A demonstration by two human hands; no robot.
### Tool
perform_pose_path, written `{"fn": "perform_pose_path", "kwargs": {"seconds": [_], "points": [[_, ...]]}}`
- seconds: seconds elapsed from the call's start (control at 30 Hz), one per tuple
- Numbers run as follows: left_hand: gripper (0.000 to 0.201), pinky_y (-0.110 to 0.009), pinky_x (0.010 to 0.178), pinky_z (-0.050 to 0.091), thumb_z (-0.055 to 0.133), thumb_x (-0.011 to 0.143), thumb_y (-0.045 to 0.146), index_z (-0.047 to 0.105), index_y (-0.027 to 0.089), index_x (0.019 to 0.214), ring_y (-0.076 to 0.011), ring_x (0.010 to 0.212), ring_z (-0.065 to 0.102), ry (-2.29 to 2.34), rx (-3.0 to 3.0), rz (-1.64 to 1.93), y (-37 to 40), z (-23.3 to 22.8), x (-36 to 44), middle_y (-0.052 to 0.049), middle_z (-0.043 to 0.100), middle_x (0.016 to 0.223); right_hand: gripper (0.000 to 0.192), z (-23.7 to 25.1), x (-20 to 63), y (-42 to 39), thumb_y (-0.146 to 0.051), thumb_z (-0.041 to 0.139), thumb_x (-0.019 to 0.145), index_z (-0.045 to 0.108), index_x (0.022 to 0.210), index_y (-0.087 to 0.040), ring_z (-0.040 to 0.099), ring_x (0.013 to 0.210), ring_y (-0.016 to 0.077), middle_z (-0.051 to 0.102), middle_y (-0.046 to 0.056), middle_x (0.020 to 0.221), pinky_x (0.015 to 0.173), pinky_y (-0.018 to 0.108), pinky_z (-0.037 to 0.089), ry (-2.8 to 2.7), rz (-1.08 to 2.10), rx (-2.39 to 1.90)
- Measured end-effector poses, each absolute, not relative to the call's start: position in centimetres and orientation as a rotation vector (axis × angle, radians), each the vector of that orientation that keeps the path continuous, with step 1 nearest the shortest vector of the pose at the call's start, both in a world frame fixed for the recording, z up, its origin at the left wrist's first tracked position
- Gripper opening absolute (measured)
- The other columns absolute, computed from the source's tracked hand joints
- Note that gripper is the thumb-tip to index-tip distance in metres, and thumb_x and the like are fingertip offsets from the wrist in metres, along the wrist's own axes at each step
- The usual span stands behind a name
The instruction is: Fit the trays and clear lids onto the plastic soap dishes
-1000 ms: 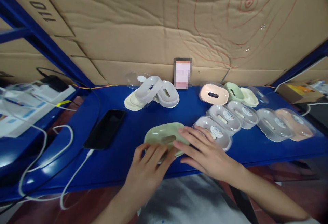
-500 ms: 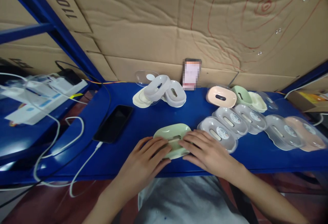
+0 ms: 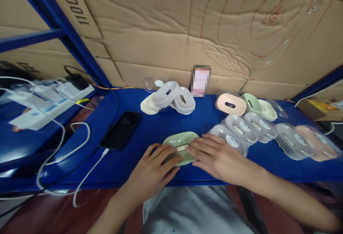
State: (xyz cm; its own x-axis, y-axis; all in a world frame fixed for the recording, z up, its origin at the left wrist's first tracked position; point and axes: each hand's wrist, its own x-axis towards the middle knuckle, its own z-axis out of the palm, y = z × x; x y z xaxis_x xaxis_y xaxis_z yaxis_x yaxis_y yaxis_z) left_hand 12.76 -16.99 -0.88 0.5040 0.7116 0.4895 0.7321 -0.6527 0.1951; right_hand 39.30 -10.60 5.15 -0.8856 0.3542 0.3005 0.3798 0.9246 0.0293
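Green soap dish (image 3: pixel 182 142) lies under left hand (image 3: pixel 157 168) and right hand (image 3: pixel 217 157), fingers spread flat, pinching nothing.

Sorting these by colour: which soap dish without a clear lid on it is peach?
The peach soap dish at the back, right of the blurred card; beside it sits a green dish.

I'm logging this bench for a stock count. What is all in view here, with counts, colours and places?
green soap dish: 1, pale green, front centre, under both hands
clear-lidded dishes: about 5, grey and peach, row at right
open dishes: 3, peach, green, cream, back right
grey dishes: 2, grey, back centre, on a cream piece
phone: 1, black, left of centre, cable plugged in
cables: several, white, left
shelf: 1, blue
cardboard: brown, behind
left hand: on the green dish
right hand: on the green dish
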Motion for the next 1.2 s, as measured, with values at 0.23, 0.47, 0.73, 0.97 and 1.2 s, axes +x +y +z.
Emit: {"fn": "perform_pose_path", "kwargs": {"seconds": [0.23, 0.47, 0.73, 0.97, 1.2], "points": [[0.019, -0.043, 0.105, 0.050, 0.064, 0.106, 0.019, 0.069, 0.024, 0.123, -0.0227, 0.123, 0.068, -1.306, -2.764, -0.923, -16.6, -1.0, 12.8, -0.006, 0.073, 0.126, 0.038, 12.5, 28.4, 4.1, -0.028, 0.051, 0.112, 0.061, 0.145, -0.011, 0.065, 0.129, 0.0336, 0.071, 0.015, 0.138, 0.106, 0.050, 0.052, -2.754, -0.332, -0.836], [0.020, -0.043, 0.108, 0.050, 0.064, 0.106, 0.021, 0.068, 0.023, 0.125, -0.0232, 0.127, 0.066, -1.330, -2.797, -0.939, -16.7, -1.2, 12.6, -0.007, 0.072, 0.128, 0.033, 9.8, 17.2, 12.5, -0.004, 0.049, 0.104, 0.063, 0.133, -0.001, 0.064, 0.128, 0.0304, 0.072, 0.023, 0.134, 0.107, 0.046, 0.045, -2.778, -0.436, -1.087], [0.023, -0.048, 0.107, 0.054, 0.064, 0.105, 0.020, 0.067, 0.023, 0.128, -0.0268, 0.128, 0.066, -1.317, -2.812, -0.902, -16.6, -1.2, 12.4, -0.008, 0.071, 0.129, 0.042, 10.2, 16.3, 11.6, -0.004, 0.046, 0.101, 0.056, 0.141, -0.006, 0.066, 0.124, 0.0308, 0.068, 0.023, 0.139, 0.105, 0.044, 0.044, -2.774, -0.492, -1.118], [0.031, -0.055, 0.109, 0.056, 0.071, 0.102, 0.029, 0.064, 0.022, 0.132, -0.0335, 0.137, 0.058, -1.342, -2.660, -0.988, -17.1, -1.5, 12.1, -0.016, 0.057, 0.148, 0.029, 10.7, 28.5, 1.5, -0.010, 0.040, 0.107, 0.059, 0.129, -0.014, 0.071, 0.098, 0.0249, 0.072, 0.012, 0.119, 0.085, 0.036, 0.054, -2.690, -0.573, -0.698], [0.058, -0.056, 0.115, 0.056, 0.074, 0.100, 0.037, 0.050, 0.026, 0.152, -0.0382, 0.152, 0.047, -1.494, -2.445, -1.135, -17.4, -2.2, 12.3, -0.020, 0.037, 0.166, 0.050, 6.0, 38.9, -7.7, 0.003, 0.044, 0.096, 0.065, 0.139, -0.011, 0.077, 0.110, 0.0247, 0.075, 0.015, 0.130, 0.088, 0.036, 0.065, -2.708, -0.576, -0.659]]}}
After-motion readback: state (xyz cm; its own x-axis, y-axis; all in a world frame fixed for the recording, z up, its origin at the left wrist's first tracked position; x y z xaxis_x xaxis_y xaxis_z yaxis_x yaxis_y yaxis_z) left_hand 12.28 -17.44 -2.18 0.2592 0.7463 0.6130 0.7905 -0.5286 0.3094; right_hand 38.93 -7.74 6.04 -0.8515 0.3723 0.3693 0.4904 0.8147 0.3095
